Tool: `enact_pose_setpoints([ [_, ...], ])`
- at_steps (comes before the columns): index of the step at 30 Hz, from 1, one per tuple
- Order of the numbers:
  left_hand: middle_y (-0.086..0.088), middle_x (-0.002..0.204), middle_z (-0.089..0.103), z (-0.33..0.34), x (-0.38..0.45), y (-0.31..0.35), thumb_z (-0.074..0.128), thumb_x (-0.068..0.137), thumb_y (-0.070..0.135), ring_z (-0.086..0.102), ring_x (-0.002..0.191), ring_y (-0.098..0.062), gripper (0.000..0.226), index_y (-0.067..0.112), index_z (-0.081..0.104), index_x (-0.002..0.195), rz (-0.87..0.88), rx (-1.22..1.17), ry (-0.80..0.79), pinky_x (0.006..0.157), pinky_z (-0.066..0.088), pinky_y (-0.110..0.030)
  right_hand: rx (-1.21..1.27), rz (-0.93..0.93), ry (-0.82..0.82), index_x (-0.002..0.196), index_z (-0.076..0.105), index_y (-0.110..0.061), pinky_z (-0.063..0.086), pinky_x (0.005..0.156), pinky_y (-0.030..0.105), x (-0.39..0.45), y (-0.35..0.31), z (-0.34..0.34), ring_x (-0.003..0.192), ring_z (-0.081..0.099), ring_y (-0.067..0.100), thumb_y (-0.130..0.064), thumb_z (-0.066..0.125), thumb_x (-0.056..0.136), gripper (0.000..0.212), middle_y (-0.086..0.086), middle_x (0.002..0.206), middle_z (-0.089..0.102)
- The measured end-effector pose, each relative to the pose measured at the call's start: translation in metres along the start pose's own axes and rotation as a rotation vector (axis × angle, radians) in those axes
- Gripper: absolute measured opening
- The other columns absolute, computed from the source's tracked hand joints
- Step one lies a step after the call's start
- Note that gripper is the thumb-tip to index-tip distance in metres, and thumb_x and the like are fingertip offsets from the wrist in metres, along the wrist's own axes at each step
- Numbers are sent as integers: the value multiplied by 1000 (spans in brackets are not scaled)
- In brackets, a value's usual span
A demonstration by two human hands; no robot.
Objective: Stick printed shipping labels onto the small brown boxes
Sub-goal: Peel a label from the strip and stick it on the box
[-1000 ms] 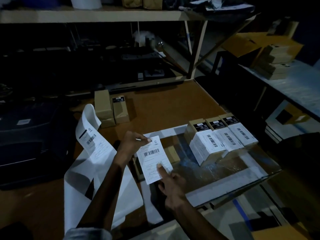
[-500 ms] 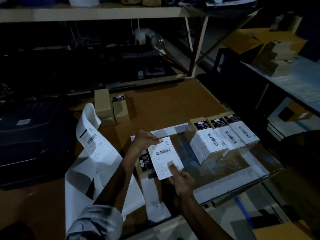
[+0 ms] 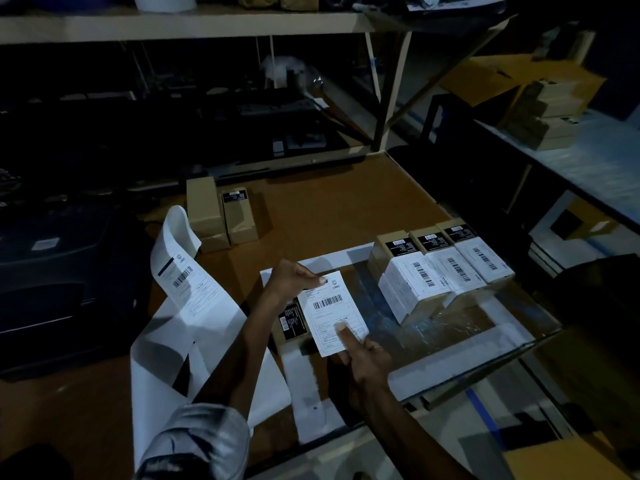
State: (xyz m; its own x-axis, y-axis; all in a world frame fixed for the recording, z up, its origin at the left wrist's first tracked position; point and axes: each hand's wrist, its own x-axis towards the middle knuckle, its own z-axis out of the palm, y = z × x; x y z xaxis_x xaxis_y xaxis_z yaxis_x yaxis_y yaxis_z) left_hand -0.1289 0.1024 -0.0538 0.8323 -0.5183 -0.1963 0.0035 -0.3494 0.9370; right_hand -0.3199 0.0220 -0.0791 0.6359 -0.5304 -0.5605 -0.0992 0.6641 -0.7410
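Head view, nearest first: a grey sleeve (image 3: 197,441) covers the person's left upper arm at the bottom edge. Both forearms reach forward over the brown worktop (image 3: 332,209). The right hand (image 3: 363,355) has its fingers curled, with the thumb (image 3: 343,332) pressed on the lower part of a white printed shipping label with a barcode (image 3: 330,311); how the fingers lie beneath the paper cannot be seen. The left hand (image 3: 294,280) pinches the label's upper left corner between thumb and fingers. The label lies over a small brown box with a black sticker (image 3: 292,322), of which only the left part shows; whether the paper is fully stuck down cannot be told. The box sits on a clear sheet with white borders (image 3: 450,327) laid on the worktop.

To the left, a long white strip of label backing paper (image 3: 162,368) curls up from the worktop and carries another printed label (image 3: 187,282) near its upper end.

Further right on the clear sheet, three small brown boxes already wearing white labels (image 3: 440,268) stand side by side, touching.

Beyond them, near the back left of the worktop, two plain brown boxes (image 3: 221,216) stand together, one with a black sticker on top.

At the far right, a stack of brown boxes (image 3: 547,116) rests on a pale side table (image 3: 595,161). A beige shelf (image 3: 180,26) spans the top.
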Motion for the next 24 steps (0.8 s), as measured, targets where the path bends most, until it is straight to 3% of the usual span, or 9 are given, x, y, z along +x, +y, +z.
enact_pose_setpoints([
  [4, -5, 79, 77, 1, 0, -3, 84, 76, 11, 75, 80, -19, 6, 15, 80, 74, -1, 21, 3, 82, 57, -37, -32, -22, -17, 103, 72, 5, 58, 90, 50, -3, 1, -3, 92, 75, 32, -4, 80, 81, 25, 18, 97, 77],
  [8, -3, 77, 77, 4, -1, -5, 85, 76, 14, 73, 75, -13, 6, 11, 80, 77, -14, 33, 26, 71, 52, -28, -41, -33, -13, 102, 71, 6, 59, 88, 48, -5, 1, -4, 90, 76, 31, -3, 79, 81, 23, 18, 96, 77],
  [13, -8, 82, 77, 5, 1, -6, 86, 75, 16, 74, 85, -22, 15, 5, 80, 83, -28, 41, 34, 79, 54, -35, -37, -36, -18, 102, 71, 6, 60, 84, 46, -4, 1, -5, 90, 76, 32, -3, 79, 82, 23, 18, 96, 77],
  [17, -6, 82, 78, 4, 3, -7, 87, 74, 16, 74, 85, -23, 13, 8, 80, 82, -33, 52, 16, 88, 56, -44, -43, -33, -14, 102, 72, 4, 63, 73, 37, -2, 1, -6, 88, 76, 29, -4, 78, 83, 22, 16, 95, 77],
  [21, -6, 81, 77, 4, 4, -8, 88, 73, 18, 74, 84, -24, 13, 9, 81, 80, -49, 71, 23, 89, 57, -48, -29, 1, -16, 106, 72, 6, 58, 91, 49, 2, 1, -6, 94, 75, 32, -6, 80, 81, 28, 19, 99, 76],
  [24, -7, 79, 77, 4, 4, -10, 89, 72, 20, 74, 83, -27, 15, 9, 81, 77, -43, 80, 24, 88, 57, -53, -25, 6, -29, 105, 72, 6, 56, 95, 53, 4, 2, -7, 96, 74, 35, -7, 80, 82, 28, 20, 100, 76],
])
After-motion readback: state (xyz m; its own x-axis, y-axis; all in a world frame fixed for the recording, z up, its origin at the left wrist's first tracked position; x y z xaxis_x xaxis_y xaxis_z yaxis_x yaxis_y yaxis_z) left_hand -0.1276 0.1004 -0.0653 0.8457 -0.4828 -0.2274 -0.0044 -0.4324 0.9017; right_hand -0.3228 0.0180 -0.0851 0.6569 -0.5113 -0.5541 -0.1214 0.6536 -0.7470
